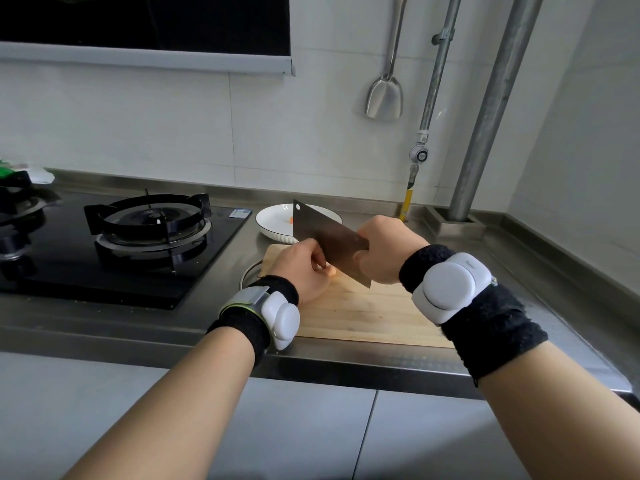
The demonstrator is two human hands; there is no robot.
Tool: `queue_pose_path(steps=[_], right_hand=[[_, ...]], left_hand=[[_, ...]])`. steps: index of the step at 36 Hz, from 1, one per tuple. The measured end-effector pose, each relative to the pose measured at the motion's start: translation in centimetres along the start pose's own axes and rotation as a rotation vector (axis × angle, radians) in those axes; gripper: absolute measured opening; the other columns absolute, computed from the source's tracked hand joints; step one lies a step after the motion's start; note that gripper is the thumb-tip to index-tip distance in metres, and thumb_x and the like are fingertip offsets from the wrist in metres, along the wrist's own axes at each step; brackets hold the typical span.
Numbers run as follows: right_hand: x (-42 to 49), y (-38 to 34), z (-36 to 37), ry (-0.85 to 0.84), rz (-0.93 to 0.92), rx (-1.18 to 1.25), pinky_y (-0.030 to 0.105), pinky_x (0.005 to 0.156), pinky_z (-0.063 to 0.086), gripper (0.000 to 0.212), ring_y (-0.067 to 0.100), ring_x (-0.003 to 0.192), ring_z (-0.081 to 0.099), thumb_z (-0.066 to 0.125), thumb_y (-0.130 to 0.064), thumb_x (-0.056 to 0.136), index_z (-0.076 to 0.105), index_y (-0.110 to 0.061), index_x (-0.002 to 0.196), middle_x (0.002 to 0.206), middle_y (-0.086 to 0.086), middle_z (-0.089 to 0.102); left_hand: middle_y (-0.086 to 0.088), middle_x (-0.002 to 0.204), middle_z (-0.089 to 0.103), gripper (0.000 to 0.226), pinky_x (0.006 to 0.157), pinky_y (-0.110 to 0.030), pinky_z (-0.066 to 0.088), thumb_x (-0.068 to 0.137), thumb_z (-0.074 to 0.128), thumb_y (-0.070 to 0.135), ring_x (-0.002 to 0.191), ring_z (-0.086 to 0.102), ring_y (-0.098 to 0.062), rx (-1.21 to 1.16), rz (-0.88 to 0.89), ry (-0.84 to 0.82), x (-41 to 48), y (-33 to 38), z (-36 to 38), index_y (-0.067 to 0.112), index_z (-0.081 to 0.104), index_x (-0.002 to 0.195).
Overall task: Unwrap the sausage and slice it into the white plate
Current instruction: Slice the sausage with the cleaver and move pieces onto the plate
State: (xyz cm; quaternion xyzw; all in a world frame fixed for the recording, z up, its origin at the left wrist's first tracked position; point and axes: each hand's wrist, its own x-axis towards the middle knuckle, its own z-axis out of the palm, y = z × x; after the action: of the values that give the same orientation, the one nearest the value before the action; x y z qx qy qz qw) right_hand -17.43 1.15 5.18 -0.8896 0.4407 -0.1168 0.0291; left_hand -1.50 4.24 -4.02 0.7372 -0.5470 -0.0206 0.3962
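On the wooden cutting board (363,317) my left hand (304,268) curls over the pink sausage (330,270); only its end shows beside my fingers. My right hand (388,247) grips the handle of a cleaver (325,233), whose wide blade stands on edge right against my left fingers, its heel down on the board. Behind the board sits the white plate (277,221), partly hidden by the blade, with a small orange-pink piece (291,220) in it.
A black gas hob (114,237) with a burner grate lies to the left on the steel counter (519,271). A round drain rim (249,275) shows under the board's left edge. Pipes and a hanging metal spatula (385,95) are at the back wall.
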Motion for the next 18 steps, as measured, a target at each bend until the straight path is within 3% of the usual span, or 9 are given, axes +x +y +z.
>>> queue_pose_path(steps=[12, 18], right_hand=[[-0.09, -0.04, 0.12, -0.019, -0.005, -0.018, 0.038, 0.075, 0.058, 0.013, 0.029, 0.081, 0.063, 0.056, -0.019, 0.088, 0.066, -0.012, 0.093, 0.085, 0.005, 0.062], [0.11, -0.03, 0.16, -0.035, -0.008, -0.025, 0.033, 0.07, 0.055, 0.011, 0.028, 0.08, 0.063, 0.056, -0.018, 0.087, 0.064, -0.012, 0.09, 0.085, 0.006, 0.063]], left_hand=[[0.013, 0.065, 0.058, 0.016, 0.053, -0.013, 0.03, 0.075, 0.069, 0.032, 0.065, 0.052, 0.002, 0.005, 0.0, -0.002, -0.08, 0.18, -0.13, 0.027, 0.055, 0.073], [0.012, 0.065, 0.058, 0.016, 0.052, -0.012, 0.029, 0.075, 0.069, 0.033, 0.064, 0.053, 0.002, 0.008, -0.006, 0.006, -0.14, 0.23, -0.13, 0.027, 0.055, 0.072]])
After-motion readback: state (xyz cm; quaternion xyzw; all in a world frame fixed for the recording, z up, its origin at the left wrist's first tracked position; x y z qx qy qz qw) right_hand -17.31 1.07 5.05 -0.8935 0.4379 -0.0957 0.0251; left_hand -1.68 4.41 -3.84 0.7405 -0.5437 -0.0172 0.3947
